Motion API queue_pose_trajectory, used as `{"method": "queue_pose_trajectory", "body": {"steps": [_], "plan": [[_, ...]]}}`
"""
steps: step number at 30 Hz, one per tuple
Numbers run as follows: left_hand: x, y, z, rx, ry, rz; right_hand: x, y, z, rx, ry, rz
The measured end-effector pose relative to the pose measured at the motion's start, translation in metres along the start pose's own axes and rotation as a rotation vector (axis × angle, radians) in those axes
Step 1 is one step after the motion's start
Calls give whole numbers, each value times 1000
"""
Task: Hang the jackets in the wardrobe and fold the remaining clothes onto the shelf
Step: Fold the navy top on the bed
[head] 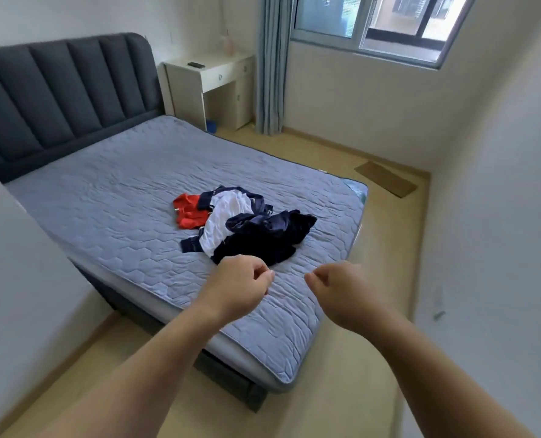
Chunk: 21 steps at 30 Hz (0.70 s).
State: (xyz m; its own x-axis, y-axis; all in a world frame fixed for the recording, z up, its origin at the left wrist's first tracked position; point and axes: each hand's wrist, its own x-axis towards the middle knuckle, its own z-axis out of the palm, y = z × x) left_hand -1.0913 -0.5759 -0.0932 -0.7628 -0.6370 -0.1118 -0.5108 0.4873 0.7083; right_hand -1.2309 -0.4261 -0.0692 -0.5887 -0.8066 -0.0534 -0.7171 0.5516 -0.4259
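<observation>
A heap of clothes lies on the bed's blue-grey quilted mattress [114, 197]: a red garment [188, 211] at the left, a white garment with navy trim [228, 216] in the middle, and a dark navy garment [263, 238] at the right. My left hand [240, 286] hovers just in front of the heap with loosely curled fingers and holds nothing. My right hand [338, 289] is beside it, also loosely curled and empty. Neither hand touches the clothes. No wardrobe or shelf is in sight.
A dark padded headboard [60, 90] stands at the left. A white desk [212, 83] is in the far corner beside a blue-grey curtain [270, 64] and a window [373, 23]. A brown mat [386, 178] lies on the wooden floor. White walls close in on both sides.
</observation>
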Motion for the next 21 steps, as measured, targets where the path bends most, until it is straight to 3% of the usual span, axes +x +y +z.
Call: {"method": "queue_pose_trajectory", "body": {"steps": [10, 16, 21], "plan": [[134, 55, 96, -129, 4, -216, 144, 144, -52, 26, -204, 51], [256, 29, 133, -117, 16, -353, 257, 199, -39, 87, -299, 54], [411, -13, 185, 83, -84, -431, 383, 266, 1, 111, -383, 137]]}}
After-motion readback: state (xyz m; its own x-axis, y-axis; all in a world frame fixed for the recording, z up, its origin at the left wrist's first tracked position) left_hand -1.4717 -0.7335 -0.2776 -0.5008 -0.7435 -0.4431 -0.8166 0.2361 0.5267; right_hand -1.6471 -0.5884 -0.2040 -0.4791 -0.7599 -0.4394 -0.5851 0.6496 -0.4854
